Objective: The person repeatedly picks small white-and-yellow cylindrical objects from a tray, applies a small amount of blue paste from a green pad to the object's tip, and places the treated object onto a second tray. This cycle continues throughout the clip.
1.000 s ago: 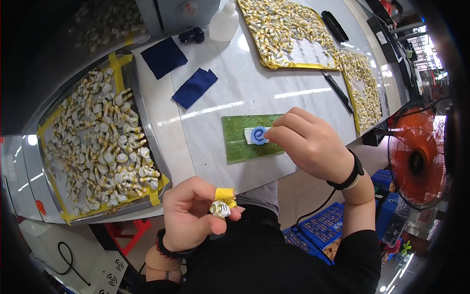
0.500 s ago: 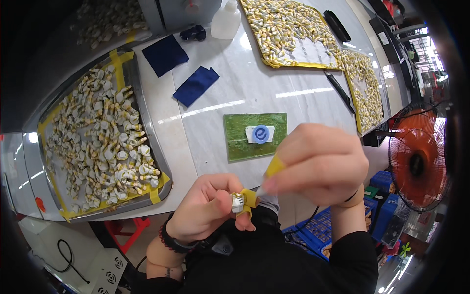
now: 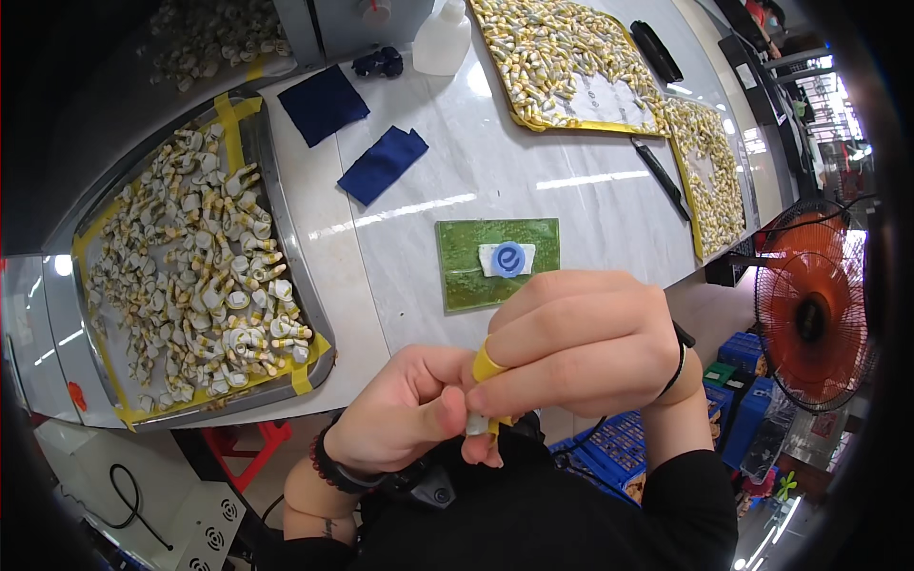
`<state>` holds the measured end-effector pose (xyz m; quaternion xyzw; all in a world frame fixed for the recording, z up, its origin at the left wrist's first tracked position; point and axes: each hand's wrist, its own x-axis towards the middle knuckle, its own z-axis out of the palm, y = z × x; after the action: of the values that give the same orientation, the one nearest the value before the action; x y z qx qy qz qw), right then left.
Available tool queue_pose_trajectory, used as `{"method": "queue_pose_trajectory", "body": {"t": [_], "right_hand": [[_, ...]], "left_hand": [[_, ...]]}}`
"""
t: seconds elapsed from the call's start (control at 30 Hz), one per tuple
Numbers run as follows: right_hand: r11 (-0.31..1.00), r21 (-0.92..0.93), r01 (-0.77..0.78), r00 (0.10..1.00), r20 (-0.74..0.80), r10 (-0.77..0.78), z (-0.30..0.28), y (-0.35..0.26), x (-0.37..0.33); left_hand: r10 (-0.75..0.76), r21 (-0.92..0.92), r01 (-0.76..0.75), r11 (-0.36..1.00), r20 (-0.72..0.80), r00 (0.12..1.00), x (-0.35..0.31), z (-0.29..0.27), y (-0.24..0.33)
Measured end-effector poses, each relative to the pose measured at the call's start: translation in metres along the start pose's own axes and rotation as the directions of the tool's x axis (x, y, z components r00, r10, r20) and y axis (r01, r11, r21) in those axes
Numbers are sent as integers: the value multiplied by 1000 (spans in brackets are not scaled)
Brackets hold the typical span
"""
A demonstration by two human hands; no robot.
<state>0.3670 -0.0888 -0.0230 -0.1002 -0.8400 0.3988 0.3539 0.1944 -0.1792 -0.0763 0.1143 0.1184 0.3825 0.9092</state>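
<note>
My left hand pinches a small white and yellow figurine piece between thumb and fingers, just in front of my body. Closed over the same spot is my right hand, its fingertips meeting the piece and covering most of it. A yellow wrap circles one of its fingers. Whatever the right fingertips pinch is hidden. Beyond the hands lies a green rectangular mat with a white pad on it, and a round blue piece rests on the pad.
At left stands a large tray heaped with white and yellow figurine pieces. Two yellow-edged trays hold small pieces at back right. Blue cloths, a white bottle, a black knife-like tool and a fan surround the workspace.
My right hand has moved down and left onto the piece in my left hand, now covering much of it. The left hand has stayed nearly in place.
</note>
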Motion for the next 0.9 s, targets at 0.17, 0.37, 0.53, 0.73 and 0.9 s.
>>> {"method": "queue_pose_trajectory", "body": {"t": [0.17,0.37,0.53,0.73,0.9], "right_hand": [[999,-47,-6,999,-40,4,0,-6,-1],[975,-212,65,991,-100,-88,-3,-20,-8],[950,-278,142,977,-114,-180,0,-21,-12],[950,-268,160,979,-78,-187,-2,-26,-15],[952,-272,143,983,-69,-167,-3,-27,-16]], "left_hand": [[164,208,-137,969,-123,979,-3,8,4],[619,685,-419,596,-59,783,-4,19,2],[684,815,-418,402,36,728,-2,20,0],[680,803,-446,395,71,730,-1,22,0],[652,797,-426,428,55,756,-3,24,1]]}}
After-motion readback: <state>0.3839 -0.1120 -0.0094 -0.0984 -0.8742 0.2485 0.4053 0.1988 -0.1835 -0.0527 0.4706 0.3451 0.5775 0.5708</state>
